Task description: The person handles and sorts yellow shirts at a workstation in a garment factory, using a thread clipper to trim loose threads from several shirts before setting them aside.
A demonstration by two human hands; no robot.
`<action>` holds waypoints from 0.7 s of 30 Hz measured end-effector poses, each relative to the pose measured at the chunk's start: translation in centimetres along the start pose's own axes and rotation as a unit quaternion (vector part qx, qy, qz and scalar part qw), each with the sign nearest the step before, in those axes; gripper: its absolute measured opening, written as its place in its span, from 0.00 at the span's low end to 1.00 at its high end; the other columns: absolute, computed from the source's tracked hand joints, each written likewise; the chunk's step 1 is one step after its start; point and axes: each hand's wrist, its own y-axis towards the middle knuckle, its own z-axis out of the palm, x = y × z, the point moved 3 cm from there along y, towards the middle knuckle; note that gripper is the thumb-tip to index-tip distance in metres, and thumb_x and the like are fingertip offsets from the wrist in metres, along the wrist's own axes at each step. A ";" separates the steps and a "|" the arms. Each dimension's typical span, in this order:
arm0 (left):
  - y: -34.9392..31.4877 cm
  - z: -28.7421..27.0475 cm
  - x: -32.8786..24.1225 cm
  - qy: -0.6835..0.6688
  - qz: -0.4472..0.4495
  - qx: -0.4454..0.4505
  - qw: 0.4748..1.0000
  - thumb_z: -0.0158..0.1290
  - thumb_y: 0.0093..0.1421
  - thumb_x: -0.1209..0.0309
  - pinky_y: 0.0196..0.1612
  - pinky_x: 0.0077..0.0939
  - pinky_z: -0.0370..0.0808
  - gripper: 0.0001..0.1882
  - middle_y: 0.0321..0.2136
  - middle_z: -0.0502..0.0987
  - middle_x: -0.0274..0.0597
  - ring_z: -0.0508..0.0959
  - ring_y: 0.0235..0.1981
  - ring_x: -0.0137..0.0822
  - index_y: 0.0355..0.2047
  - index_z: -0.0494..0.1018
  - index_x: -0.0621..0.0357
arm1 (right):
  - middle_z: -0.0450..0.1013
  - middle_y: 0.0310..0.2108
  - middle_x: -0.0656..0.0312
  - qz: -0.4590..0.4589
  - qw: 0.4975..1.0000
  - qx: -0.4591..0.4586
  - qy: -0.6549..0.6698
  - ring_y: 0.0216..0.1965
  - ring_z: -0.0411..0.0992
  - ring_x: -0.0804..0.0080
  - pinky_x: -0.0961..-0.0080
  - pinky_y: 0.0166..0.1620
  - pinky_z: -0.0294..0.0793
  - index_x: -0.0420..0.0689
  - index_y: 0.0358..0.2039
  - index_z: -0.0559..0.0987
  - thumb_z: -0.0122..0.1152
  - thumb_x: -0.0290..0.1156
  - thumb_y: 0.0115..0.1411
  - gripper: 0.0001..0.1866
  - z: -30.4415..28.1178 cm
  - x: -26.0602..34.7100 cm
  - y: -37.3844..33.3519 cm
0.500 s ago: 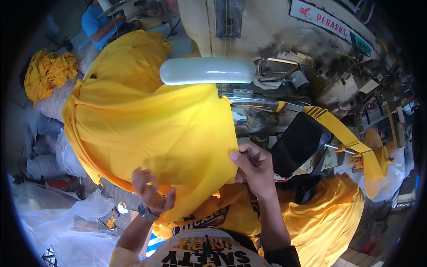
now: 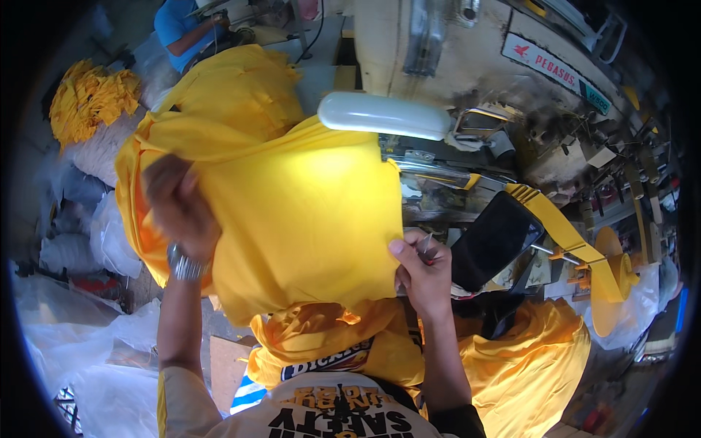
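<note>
Evidently, the right hand [image 2: 425,274] pinches the right edge of the yellow cloth [image 2: 307,226], which spreads before the beige machine [image 2: 383,55], while the blurred left hand [image 2: 179,208], its grip impossible to tell, is at the cloth's left side.

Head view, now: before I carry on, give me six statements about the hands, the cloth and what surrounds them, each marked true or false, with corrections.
1. The bare right hand holds the large smooth yellow cloth at its right edge. True.
2. The bare left hand is over the cloth's left part. True.
3. The silver metal watch is on the right arm. False: the watch is on the left arm.
4. The black, flat rectangular device is right of the right hand. True.
5. The long, rounded white fixture is below the right hand in the picture. False: the fixture is above it.
6. The co-worker at upper left wears red. False: blue.
</note>
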 end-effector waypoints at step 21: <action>-6.3 -2.8 -3.7 -0.003 -0.170 0.119 0.978 0.48 0.56 0.88 0.28 0.28 0.72 0.11 0.29 0.76 0.50 0.77 0.25 0.43 0.39 0.71 0.66 | 0.68 0.17 0.71 -0.023 0.999 -0.012 -0.036 0.14 0.59 0.91 0.90 0.19 0.56 0.36 0.29 0.78 0.65 0.27 0.58 0.07 0.6 0.3 0.5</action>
